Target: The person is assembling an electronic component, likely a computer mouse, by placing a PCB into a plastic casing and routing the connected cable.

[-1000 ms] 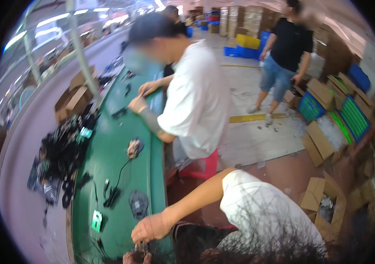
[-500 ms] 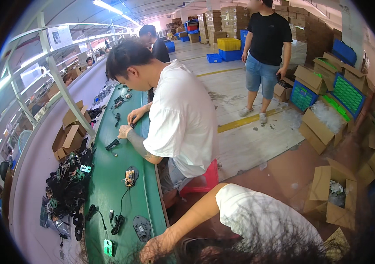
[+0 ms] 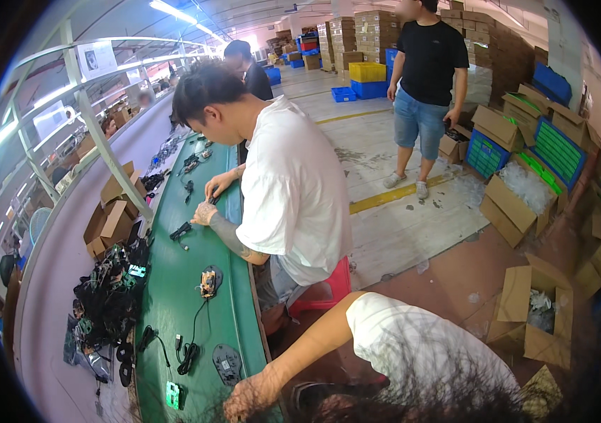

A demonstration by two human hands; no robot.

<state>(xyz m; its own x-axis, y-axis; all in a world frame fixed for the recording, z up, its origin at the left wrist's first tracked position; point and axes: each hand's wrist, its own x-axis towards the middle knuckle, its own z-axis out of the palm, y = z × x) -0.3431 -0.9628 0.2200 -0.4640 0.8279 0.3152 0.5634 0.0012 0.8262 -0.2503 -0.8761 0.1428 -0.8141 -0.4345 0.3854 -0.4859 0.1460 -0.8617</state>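
My right hand (image 3: 252, 396) rests at the near edge of the green work surface (image 3: 205, 321), its fingers curled closed. Dark hair strands cross it, and whatever it may hold is hidden. Just beyond lies a dark grey oval mouse base (image 3: 227, 364). To its left are a coiled black USB cable (image 3: 188, 357) and a small bright green circuit board (image 3: 173, 395). Farther up sits an opened mouse (image 3: 208, 282) with its inner parts showing and a cable running from it. Another thin black cable (image 3: 147, 338) lies at the left. My left hand is out of view.
A co-worker in a white shirt (image 3: 293, 183) sits beyond me, both hands on a small dark part. Black cables and parts (image 3: 110, 296) heap along the left ledge, by an open carton (image 3: 112, 227). Cartons (image 3: 534, 310) stand at right; a person in black (image 3: 433, 63) stands behind.
The co-worker's hands and upper body have shifted slightly. My right hand stays almost where it was, and the parts near it look much the same.
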